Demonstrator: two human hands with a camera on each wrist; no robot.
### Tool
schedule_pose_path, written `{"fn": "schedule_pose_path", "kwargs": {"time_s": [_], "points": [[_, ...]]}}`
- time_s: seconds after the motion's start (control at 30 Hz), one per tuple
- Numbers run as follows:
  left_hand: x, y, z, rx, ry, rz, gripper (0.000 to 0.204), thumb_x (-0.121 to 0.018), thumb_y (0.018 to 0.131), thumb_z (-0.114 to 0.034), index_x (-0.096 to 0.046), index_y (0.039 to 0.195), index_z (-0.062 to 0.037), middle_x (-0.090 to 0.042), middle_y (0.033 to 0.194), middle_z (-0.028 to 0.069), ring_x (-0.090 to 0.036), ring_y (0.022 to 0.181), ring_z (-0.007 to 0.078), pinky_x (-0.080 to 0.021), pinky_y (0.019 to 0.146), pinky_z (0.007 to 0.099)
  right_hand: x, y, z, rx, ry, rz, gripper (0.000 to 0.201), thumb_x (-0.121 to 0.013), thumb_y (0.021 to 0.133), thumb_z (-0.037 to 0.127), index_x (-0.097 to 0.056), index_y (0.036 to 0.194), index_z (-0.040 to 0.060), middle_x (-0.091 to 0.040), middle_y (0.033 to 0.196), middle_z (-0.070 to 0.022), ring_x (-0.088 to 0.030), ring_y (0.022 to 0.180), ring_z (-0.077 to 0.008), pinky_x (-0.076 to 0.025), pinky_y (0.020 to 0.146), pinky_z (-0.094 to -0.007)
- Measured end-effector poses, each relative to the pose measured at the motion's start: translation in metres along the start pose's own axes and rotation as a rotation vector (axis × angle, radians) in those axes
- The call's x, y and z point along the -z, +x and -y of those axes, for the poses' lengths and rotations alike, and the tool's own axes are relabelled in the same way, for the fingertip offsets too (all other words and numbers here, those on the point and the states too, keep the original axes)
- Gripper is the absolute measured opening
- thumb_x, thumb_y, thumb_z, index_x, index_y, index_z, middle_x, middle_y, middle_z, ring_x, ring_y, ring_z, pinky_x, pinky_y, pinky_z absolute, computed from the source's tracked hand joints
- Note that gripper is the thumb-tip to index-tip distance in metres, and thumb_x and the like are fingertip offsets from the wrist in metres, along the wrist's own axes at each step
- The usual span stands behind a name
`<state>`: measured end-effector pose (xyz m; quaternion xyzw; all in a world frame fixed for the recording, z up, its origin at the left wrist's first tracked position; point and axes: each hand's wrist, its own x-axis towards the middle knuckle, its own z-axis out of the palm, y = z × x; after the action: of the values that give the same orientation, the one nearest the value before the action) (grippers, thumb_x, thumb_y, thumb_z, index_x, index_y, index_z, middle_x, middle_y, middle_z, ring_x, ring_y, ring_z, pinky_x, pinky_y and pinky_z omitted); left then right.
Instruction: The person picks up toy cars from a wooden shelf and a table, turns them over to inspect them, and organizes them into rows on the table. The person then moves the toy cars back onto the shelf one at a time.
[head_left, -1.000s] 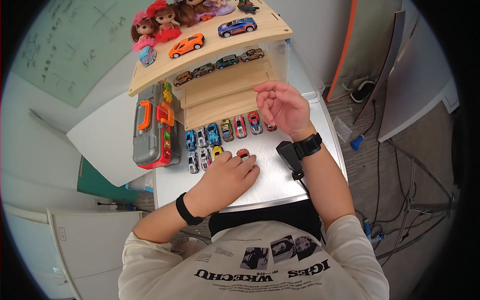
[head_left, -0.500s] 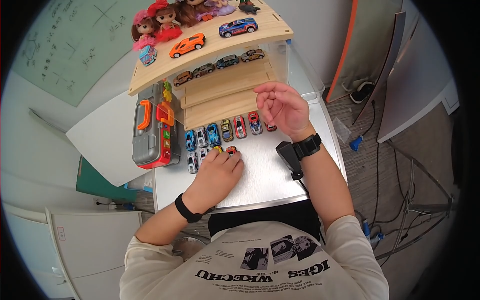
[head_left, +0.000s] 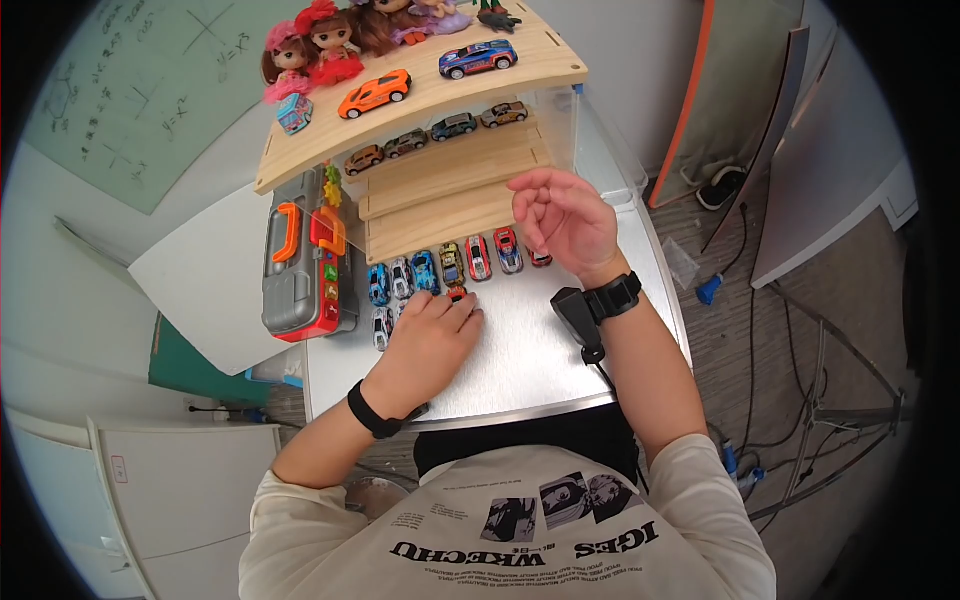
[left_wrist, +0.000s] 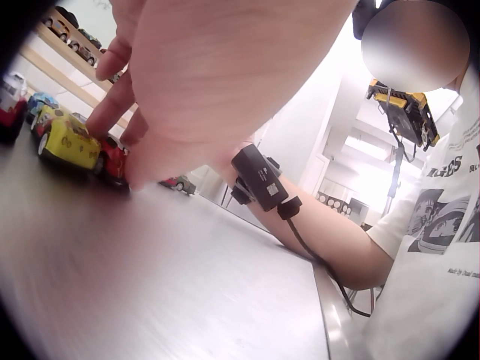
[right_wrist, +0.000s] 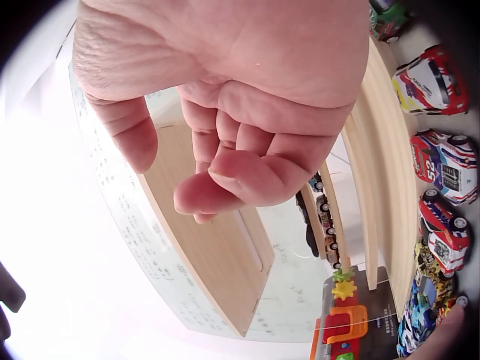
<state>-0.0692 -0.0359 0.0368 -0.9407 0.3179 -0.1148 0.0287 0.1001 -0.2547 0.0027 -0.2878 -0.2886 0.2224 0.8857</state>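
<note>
My left hand [head_left: 428, 345] is low over the metal tabletop, its fingers and thumb pinching a small red toy car [left_wrist: 112, 161]. A yellow toy car [left_wrist: 69, 142] stands right beside that car in the left wrist view; in the head view the hand covers it. Just beyond lies a row of toy cars, including a red and white car [head_left: 478, 257] and a blue car [head_left: 425, 270]. My right hand [head_left: 572, 225] is raised at the row's right end, palm showing, fingers loosely curled around nothing. It partly hides a red car [head_left: 540, 257] there.
A wooden tiered shelf [head_left: 440, 225] stands behind the row, with several cars on an upper step. On its top board are dolls [head_left: 333, 45], an orange car [head_left: 375, 94] and a blue car [head_left: 478, 60]. A grey toolbox [head_left: 293, 290] with orange handles sits at the left.
My left hand has slid the red car leftward and slightly away from me, up beside the yellow car. The right hand has stayed in place.
</note>
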Motion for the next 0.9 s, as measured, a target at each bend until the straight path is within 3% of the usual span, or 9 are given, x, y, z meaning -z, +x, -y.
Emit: {"fn": "schedule_pose_path", "kwargs": {"time_s": [0.3, 0.47, 0.53, 0.6, 0.63, 0.7, 0.77, 0.8, 0.9], "points": [[0.019, 0.009, 0.024, 0.139, -0.232, -0.234, 0.031, -0.079, 0.085, -0.013, -0.073, 0.114, -0.0033, -0.073, 0.121, 0.0144, -0.069, 0.098, 0.0313, -0.050, 0.088, 0.0432, -0.006, 0.000, 0.001, -0.011, -0.018, -0.031, 0.040, -0.051, 0.100, 0.018, -0.065, 0.125, -0.0098, -0.070, 0.091, -0.0164, -0.059, 0.058, -0.0185, -0.044, 0.049, -0.0287], [0.007, 0.011, 0.064, 0.368, -0.345, -0.386, 0.025, -0.076, 0.088, -0.013, -0.075, 0.109, 0.0016, -0.076, 0.103, 0.0198, -0.071, 0.092, 0.0397, -0.056, 0.084, 0.0442, -0.007, 0.001, 0.000, -0.026, -0.048, -0.010, 0.040, -0.051, 0.100, 0.018, -0.065, 0.125, -0.0098, -0.070, 0.092, -0.0165, -0.059, 0.058, -0.0184, -0.044, 0.049, -0.0286], [-0.003, 0.008, 0.074, 0.422, -0.384, -0.444, 0.024, -0.076, 0.090, -0.014, -0.076, 0.107, 0.0028, -0.076, 0.099, 0.0192, -0.072, 0.088, 0.0358, -0.057, 0.081, 0.0393, -0.006, 0.001, -0.001, -0.035, -0.058, 0.001, 0.040, -0.051, 0.099, 0.018, -0.065, 0.124, -0.0099, -0.070, 0.092, -0.0164, -0.059, 0.059, -0.0185, -0.045, 0.049, -0.0286], [-0.008, 0.004, 0.081, 0.635, -0.602, -0.410, 0.024, -0.075, 0.092, -0.015, -0.077, 0.109, 0.0024, -0.077, 0.096, 0.0153, -0.072, 0.083, 0.0246, -0.056, 0.076, 0.0331, -0.005, 0.002, -0.002, -0.038, -0.072, -0.027, 0.038, -0.052, 0.099, 0.016, -0.065, 0.124, -0.0094, -0.070, 0.092, -0.0162, -0.059, 0.059, -0.0181, -0.046, 0.049, -0.0287], [-0.011, 0.002, 0.084, 0.636, -0.611, -0.430, 0.024, -0.075, 0.092, -0.015, -0.077, 0.109, 0.0024, -0.077, 0.096, 0.0153, -0.072, 0.083, 0.0246, -0.056, 0.076, 0.0331, -0.006, 0.002, -0.003, -0.037, -0.074, -0.061, 0.036, -0.053, 0.100, 0.015, -0.065, 0.124, -0.0090, -0.070, 0.092, -0.0160, -0.059, 0.060, -0.0177, -0.047, 0.049, -0.0287], [-0.013, -0.002, 0.086, 0.676, -0.772, -0.457, 0.021, -0.074, 0.095, -0.013, -0.077, 0.109, 0.0024, -0.077, 0.093, 0.0106, -0.069, 0.081, 0.0144, -0.054, 0.074, 0.0281, -0.011, 0.004, -0.004, -0.047, -0.174, -0.165, 0.034, -0.054, 0.100, 0.013, -0.065, 0.124, -0.0082, -0.070, 0.092, -0.0157, -0.060, 0.060, -0.0169, -0.047, 0.049, -0.0284], [-0.013, -0.006, 0.086, 0.679, -0.865, -0.486, 0.020, -0.073, 0.095, -0.011, -0.077, 0.109, 0.0022, -0.077, 0.094, 0.0095, -0.068, 0.081, 0.0128, -0.054, 0.074, 0.0274, -0.025, 0.007, -0.005, -0.043, -0.337, -0.347, 0.029, -0.057, 0.100, 0.008, -0.065, 0.125, -0.0052, -0.070, 0.095, -0.0153, -0.060, 0.061, -0.0146, -0.049, 0.051, -0.0271], [-0.013, -0.008, 0.085, 0.678, -0.942, -0.491, 0.019, -0.072, 0.096, -0.010, -0.077, 0.110, 0.0020, -0.076, 0.094, 0.0084, -0.068, 0.082, 0.0112, -0.053, 0.074, 0.0268, -0.029, 0.009, -0.006, -0.055, -0.367, -0.327, 0.029, -0.057, 0.100, 0.008, -0.065, 0.125, -0.0052, -0.070, 0.095, -0.0153, -0.060, 0.061, -0.0146, -0.049, 0.051, -0.0271], [-0.026, -0.011, 0.084, 0.626, -0.971, -0.611, 0.018, -0.071, 0.096, -0.009, -0.077, 0.110, 0.0019, -0.076, 0.097, 0.0080, -0.067, 0.084, 0.0100, -0.053, 0.075, 0.0261, -0.028, 0.023, -0.008, -0.065, -0.809, -0.427, 0.033, -0.062, 0.095, 0.001, -0.063, 0.127, -0.0038, -0.070, 0.112, -0.0160, -0.063, 0.064, -0.0160, -0.053, 0.057, -0.0291]]}}
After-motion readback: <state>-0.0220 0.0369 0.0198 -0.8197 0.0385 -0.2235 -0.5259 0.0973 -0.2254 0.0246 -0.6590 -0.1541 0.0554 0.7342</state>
